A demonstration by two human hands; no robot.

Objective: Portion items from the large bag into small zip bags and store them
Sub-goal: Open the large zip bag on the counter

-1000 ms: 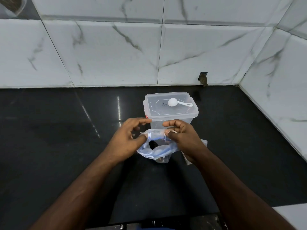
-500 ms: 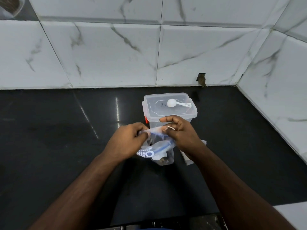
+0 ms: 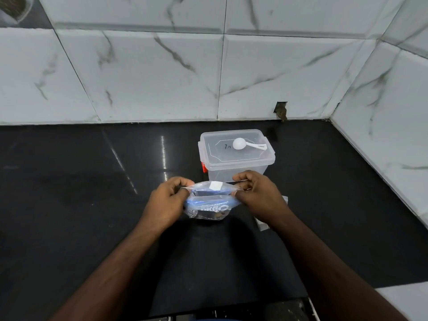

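The left hand (image 3: 168, 200) has its fingers curled in, pinching the left end of the top edge of a small zip bag (image 3: 209, 200) between thumb and fingertips. The bag hangs between both hands just above the black counter (image 3: 69, 193), in front of the lidded plastic box (image 3: 236, 156). It is thin, clear film, soft and floppy, and probably light; inside sits a blue printed packet and something dark at the bottom, so the load sags and pulls the film downward. The film looks slick, so the firmest hold is likely along the stiffer zip strip at the mouth, near its two ends, rather than on the loose sides. The right hand (image 3: 257, 193) mirrors the left, fingers bent and pinching the right end of the same top edge, stretching the mouth flat between the hands. A white scoop (image 3: 245, 144) lies on the box lid, and a pale flat sheet (image 3: 266, 224) shows under the right wrist.
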